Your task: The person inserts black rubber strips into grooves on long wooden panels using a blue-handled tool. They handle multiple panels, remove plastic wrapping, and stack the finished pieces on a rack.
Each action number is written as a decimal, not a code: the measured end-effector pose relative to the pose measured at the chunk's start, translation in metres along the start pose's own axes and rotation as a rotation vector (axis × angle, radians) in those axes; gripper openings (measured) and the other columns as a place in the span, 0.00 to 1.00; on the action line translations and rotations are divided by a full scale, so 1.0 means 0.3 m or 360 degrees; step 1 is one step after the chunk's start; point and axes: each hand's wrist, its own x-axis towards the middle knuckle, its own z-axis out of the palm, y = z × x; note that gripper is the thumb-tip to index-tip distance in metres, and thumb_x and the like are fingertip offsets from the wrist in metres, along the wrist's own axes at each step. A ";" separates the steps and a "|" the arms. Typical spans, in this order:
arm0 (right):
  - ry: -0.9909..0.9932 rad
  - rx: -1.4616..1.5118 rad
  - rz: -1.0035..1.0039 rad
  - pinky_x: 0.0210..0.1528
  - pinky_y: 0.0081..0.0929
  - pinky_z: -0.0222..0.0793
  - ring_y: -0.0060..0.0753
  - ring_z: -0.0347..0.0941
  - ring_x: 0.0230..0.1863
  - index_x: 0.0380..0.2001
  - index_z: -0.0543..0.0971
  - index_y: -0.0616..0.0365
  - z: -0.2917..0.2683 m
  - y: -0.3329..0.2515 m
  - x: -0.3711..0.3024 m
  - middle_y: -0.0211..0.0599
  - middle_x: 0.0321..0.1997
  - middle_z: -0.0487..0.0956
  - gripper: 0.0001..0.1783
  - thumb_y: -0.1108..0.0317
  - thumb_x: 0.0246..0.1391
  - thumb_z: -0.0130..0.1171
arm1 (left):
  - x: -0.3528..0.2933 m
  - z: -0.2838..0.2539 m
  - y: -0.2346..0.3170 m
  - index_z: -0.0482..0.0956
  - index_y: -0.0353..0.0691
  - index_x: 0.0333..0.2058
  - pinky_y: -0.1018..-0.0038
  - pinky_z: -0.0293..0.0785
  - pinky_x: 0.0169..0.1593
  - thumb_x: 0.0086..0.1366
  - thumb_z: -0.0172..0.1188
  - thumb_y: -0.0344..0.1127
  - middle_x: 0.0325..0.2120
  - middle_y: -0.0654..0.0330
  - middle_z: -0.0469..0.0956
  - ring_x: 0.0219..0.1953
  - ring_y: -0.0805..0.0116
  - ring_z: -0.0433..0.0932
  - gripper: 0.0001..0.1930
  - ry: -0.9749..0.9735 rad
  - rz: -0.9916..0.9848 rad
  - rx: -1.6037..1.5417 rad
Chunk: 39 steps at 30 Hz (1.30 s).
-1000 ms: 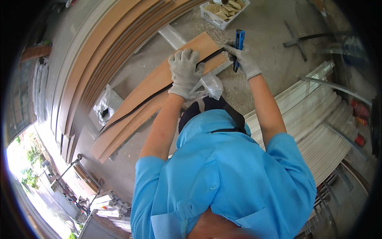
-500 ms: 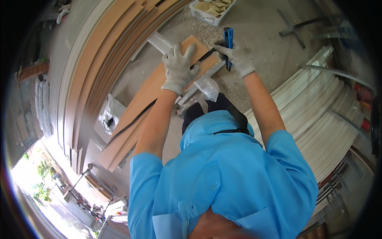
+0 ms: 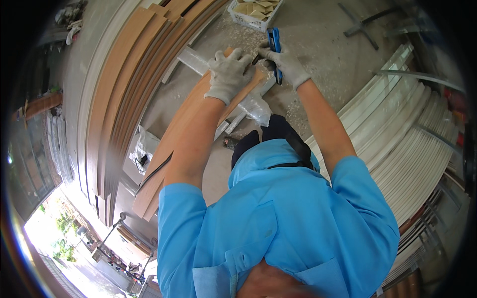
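Observation:
A long wood-coloured board (image 3: pixel 186 111) slants from the lower left up to my hands, resting across a plastic-wrapped bar (image 3: pixel 254 108). My gloved left hand (image 3: pixel 229 75) lies over its far end, fingers bent round it. In my gloved right hand (image 3: pixel 290 65) is a blue and black utility knife (image 3: pixel 274 53), held upright just beyond the board's end. A short end of a black strip (image 3: pixel 256 60) shows between both hands; whether the right fingers pinch it I cannot tell. Farther down the board, more of that strip lies loose, partly behind my left forearm.
Stacked wood-coloured boards (image 3: pixel 117 84) curve along the left. White ribbed profiles (image 3: pixel 397 154) are piled at the right. A white basket (image 3: pixel 256 19) of beige pieces stands on the floor ahead, with a metal stand (image 3: pixel 365 25) at the far right. A plastic bag (image 3: pixel 145 149) lies left of the board.
My left hand has shifted forward and right, its fingers now bent over the board's end. My right hand and the knife have moved slightly left, and less black strip shows between the hands.

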 end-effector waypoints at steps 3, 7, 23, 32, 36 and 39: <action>0.0138 -0.0081 0.0012 0.35 0.18 0.74 0.19 0.75 0.29 0.53 0.75 0.57 -0.014 -0.029 -0.015 0.31 0.36 0.80 0.24 0.52 0.63 0.63 | 0.022 0.002 0.013 0.80 0.56 0.51 0.53 0.72 0.57 0.59 0.65 0.50 0.54 0.62 0.76 0.56 0.40 0.70 0.20 0.0024 -0.0093 -0.0096; 0.0076 0.0245 -0.0060 0.36 0.21 0.76 0.21 0.77 0.31 0.53 0.73 0.55 -0.051 -0.059 -0.121 0.32 0.39 0.80 0.24 0.48 0.65 0.58 | -0.078 -0.013 -0.035 0.78 0.50 0.53 0.54 0.66 0.64 0.59 0.67 0.51 0.57 0.55 0.74 0.61 0.43 0.68 0.25 0.0508 -0.0108 -0.0500; 0.0589 -0.0156 -0.0081 0.37 0.29 0.76 0.29 0.78 0.33 0.55 0.71 0.56 0.250 0.141 -0.397 0.35 0.34 0.78 0.21 0.60 0.64 0.59 | -1.048 0.020 -0.386 0.75 0.42 0.35 0.53 0.71 0.44 0.62 0.64 0.40 0.33 0.55 0.79 0.43 0.49 0.77 0.11 0.0303 -0.0214 -0.0192; 0.1153 -0.1285 -0.0211 0.55 0.45 0.72 0.55 0.79 0.52 0.61 0.70 0.50 0.319 0.120 -0.268 0.51 0.51 0.82 0.27 0.55 0.61 0.57 | -1.200 -0.060 -0.425 0.84 0.45 0.35 0.54 0.71 0.48 0.61 0.67 0.41 0.41 0.52 0.81 0.46 0.46 0.78 0.08 -0.0019 -0.0449 -0.0602; 0.1055 -0.1517 -0.0005 0.58 0.44 0.70 0.54 0.77 0.55 0.60 0.71 0.48 0.329 0.060 -0.271 0.48 0.53 0.81 0.25 0.55 0.62 0.57 | -1.210 -0.069 -0.466 0.86 0.48 0.28 0.45 0.56 0.63 0.55 0.69 0.46 0.53 0.53 0.76 0.62 0.43 0.65 0.10 0.0438 -0.0082 -0.0349; 0.1012 -0.1595 -0.0155 0.57 0.43 0.71 0.53 0.77 0.55 0.58 0.74 0.47 0.317 0.043 -0.272 0.47 0.55 0.81 0.22 0.56 0.62 0.57 | -1.201 -0.057 -0.504 0.86 0.49 0.22 0.39 0.48 0.65 0.49 0.73 0.44 0.60 0.53 0.69 0.67 0.35 0.54 0.08 0.0288 -0.0099 -0.0462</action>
